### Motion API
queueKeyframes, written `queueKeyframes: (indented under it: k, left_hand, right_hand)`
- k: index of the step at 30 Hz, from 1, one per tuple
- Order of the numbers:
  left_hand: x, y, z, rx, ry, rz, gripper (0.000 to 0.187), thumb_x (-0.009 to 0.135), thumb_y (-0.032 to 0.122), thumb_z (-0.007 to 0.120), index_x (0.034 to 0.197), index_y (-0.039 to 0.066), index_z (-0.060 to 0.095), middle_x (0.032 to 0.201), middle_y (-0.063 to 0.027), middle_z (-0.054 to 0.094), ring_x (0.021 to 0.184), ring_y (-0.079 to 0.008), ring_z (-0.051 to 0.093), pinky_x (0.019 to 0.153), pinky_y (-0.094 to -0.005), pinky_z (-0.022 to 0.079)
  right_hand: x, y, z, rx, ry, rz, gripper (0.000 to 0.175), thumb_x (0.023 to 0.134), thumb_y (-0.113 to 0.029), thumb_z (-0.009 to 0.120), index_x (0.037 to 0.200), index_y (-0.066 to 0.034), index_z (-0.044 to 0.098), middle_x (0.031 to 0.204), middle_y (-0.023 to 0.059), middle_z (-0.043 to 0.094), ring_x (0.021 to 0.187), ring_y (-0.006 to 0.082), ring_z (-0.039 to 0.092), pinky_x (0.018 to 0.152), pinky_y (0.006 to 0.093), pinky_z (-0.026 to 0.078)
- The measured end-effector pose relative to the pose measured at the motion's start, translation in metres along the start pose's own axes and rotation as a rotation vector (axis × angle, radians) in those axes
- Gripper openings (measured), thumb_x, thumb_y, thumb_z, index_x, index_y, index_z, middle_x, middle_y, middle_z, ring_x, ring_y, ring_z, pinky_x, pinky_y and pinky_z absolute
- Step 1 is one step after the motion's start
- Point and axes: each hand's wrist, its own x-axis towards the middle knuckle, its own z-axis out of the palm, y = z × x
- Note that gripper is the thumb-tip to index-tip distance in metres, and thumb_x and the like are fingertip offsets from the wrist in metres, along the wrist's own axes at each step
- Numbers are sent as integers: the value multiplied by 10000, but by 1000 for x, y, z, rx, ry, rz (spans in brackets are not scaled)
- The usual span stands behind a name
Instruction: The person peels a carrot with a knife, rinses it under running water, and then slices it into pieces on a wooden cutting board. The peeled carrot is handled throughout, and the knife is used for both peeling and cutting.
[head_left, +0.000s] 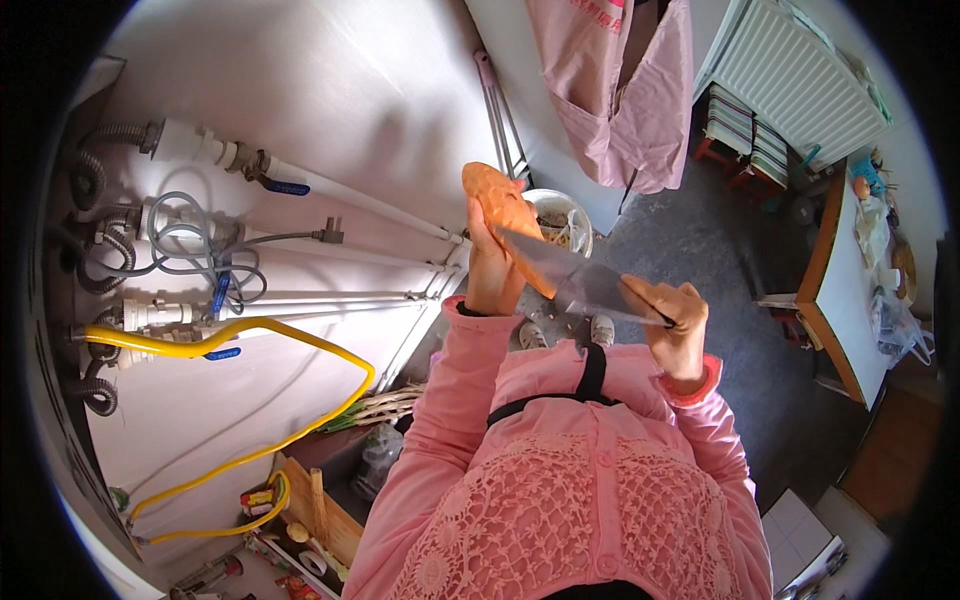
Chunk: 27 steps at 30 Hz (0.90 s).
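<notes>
My left hand (491, 259) holds a peeled orange sweet potato (499, 196) up in front of me, its long axis slanting from upper left to lower right. The right hand (679, 322) is closed around the handle of a kitchen knife (574, 274), with a finger laid along the blade's spine. The blade points to the upper left, and its tip end lies against or just before the lower half of the sweet potato. Facets of cut flesh cover the surface. Behind the hands stands a white bucket (587, 217) with scraps and a plastic bag inside.
Pipes with valves (289, 186), a looped grey cable (180, 225) and a yellow hose (300, 331) line the left wall. A pink apron (600, 97) hangs ahead. At right are a white-topped table (851, 300), striped stools (765, 150) and a radiator (802, 75).
</notes>
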Motion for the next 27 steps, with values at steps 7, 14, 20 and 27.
queueKeyframes:
  k: [7, 14, 20, 27]
  left_hand:
    - [18, -12, -14, -56, 29, -73, 736, 838, 683, 326, 1194, 52, 454, 815, -59, 543, 621, -162, 525, 540, -289, 461]
    - [15, -13, -11, 27, 37, -146, 747, 828, 699, 302, 1190, 65, 461, 817, -83, 547, 578, -192, 526, 478, -309, 455]
    - [13, -14, -17, -40, 51, -154, 737, 831, 696, 299, 1162, 61, 475, 833, -81, 557, 568, -196, 539, 472, -309, 463]
    - [14, -13, -26, -39, -74, -104, 687, 835, 677, 345, 1132, 76, 495, 844, -80, 568, 517, -217, 559, 396, -307, 449]
  right_hand:
    - [4, -15, 3, -230, 77, -267, 268, 667, -151, 743, 930, -175, 701, 477, -46, 382, 403, 101, 372, 484, 273, 237]
    - [4, -9, 4, -374, 105, -346, 295, 660, -164, 744, 950, -177, 695, 486, -52, 348, 406, 85, 361, 487, 274, 224]
    - [3, -5, 7, -443, 124, -385, 301, 668, -165, 724, 968, -172, 693, 491, -43, 339, 413, 87, 363, 498, 271, 223]
    - [4, 4, 2, -369, 135, -348, 318, 647, -162, 728, 963, -167, 698, 489, -40, 344, 412, 97, 355, 492, 277, 225]
